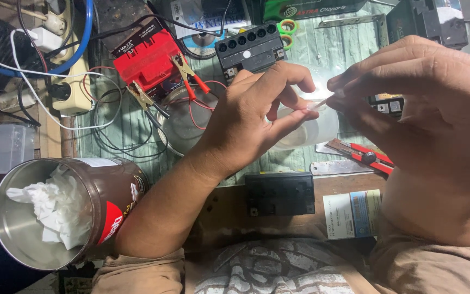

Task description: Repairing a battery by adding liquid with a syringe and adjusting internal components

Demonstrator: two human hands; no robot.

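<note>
My left hand [251, 117] grips a small translucent plastic container [314, 128] over the middle of the workbench. My right hand [414, 98] pinches a thin pale stick or tube [320, 103] whose tip meets the left fingers at the container's top. A bright glare hides the container's opening. Behind the hands stands a black battery with a row of round caps [250, 48]. A small black battery [280, 193] sits at the bench's near edge, below my wrists.
A red battery with clips and red leads [148, 62] stands at the back left beside a power strip [72, 87]. A metal can holding crumpled tissue [55, 212] lies at the lower left. A red utility knife [363, 155] rests under my right hand. A glass dish [183, 125] is left of the hands.
</note>
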